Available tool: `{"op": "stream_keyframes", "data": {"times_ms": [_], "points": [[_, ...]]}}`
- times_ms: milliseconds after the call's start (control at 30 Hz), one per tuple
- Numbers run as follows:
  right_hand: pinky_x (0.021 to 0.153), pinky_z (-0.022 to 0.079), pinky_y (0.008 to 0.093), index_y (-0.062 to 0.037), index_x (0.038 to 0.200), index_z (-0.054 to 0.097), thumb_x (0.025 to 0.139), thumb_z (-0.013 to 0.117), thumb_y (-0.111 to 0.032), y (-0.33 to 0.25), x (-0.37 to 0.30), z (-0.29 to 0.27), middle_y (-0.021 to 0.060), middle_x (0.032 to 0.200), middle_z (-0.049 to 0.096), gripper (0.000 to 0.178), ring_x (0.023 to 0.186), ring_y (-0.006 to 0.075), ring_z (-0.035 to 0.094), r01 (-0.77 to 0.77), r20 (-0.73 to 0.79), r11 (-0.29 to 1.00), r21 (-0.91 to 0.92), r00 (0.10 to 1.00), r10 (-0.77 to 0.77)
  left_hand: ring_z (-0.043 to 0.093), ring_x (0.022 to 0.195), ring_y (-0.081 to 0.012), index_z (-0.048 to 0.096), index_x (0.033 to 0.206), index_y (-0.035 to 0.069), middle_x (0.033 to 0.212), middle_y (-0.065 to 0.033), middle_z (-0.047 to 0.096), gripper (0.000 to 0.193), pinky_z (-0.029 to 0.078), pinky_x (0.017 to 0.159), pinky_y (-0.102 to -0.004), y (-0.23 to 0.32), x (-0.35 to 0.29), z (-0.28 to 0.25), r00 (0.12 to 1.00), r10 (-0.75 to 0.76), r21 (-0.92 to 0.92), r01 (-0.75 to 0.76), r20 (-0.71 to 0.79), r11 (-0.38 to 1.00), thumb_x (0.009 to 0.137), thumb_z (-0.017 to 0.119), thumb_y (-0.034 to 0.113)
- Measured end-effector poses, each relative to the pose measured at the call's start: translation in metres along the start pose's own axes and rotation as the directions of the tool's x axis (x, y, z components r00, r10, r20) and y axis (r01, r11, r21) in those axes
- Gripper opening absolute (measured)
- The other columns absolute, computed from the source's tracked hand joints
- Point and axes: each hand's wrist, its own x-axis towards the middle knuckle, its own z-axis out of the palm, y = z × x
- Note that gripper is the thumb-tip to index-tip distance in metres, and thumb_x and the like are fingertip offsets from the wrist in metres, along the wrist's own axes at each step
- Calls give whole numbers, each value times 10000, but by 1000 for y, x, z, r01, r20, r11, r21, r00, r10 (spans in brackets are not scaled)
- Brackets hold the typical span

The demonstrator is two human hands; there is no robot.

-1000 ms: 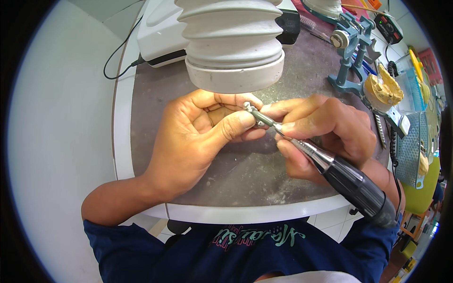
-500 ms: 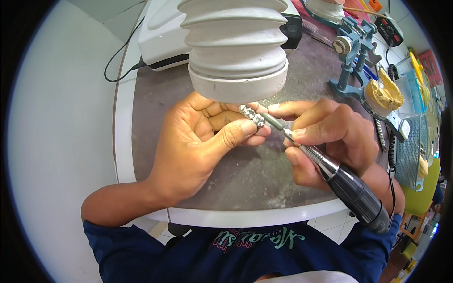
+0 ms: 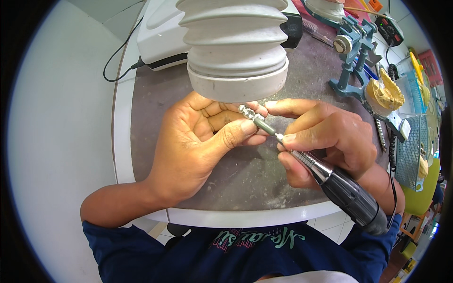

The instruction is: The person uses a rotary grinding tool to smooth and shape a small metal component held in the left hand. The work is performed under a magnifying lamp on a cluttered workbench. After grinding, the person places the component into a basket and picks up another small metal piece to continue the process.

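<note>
Between left hand (image 3: 188, 146) and right hand (image 3: 330, 137), metal teeth (image 3: 248, 112) and a drill (image 3: 350, 193)

The left, half curled, pinches the teeth between thumb and fingers. The right closes around the drill like a pen, its grey bit (image 3: 265, 126) at the teeth's near end (contact is hard to tell). Just beyond both is a ribbed white hose (image 3: 236, 42).

From here I see glossy metal crowns (image 3: 247, 112), a matt bit (image 3: 265, 126), a shiny-metal and smooth-plastic handpiece (image 3: 340, 186), a dull, scuffed desk (image 3: 231, 188).
</note>
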Motion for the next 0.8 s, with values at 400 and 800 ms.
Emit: {"op": "stream_keyframes", "data": {"times_ms": [400, 800], "points": [[866, 592, 548, 28, 956, 618, 758, 749, 64, -3, 0, -1, 121, 780, 652, 239, 683, 214, 682, -37, 7, 999, -3, 999, 37, 684, 1014, -170, 553, 1178, -63, 1144, -142, 639, 251, 590, 903, -273, 2, -1, 0, 1000, -7, 1, 7, 9, 1000, 965, 633, 42], [866, 590, 553, 28, 935, 624, 764, 752, 59, -4, -1, -1, 121, 775, 651, 216, 687, 198, 676, -63, 0, 998, 19, 998, 63, 675, 1033, -182, 540, 1185, -58, 1152, -137, 614, 253, 585, 909, -282, 0, -1, 2, 1000, 14, 21, -13, -28, 1000, 966, 628, 36]]}}
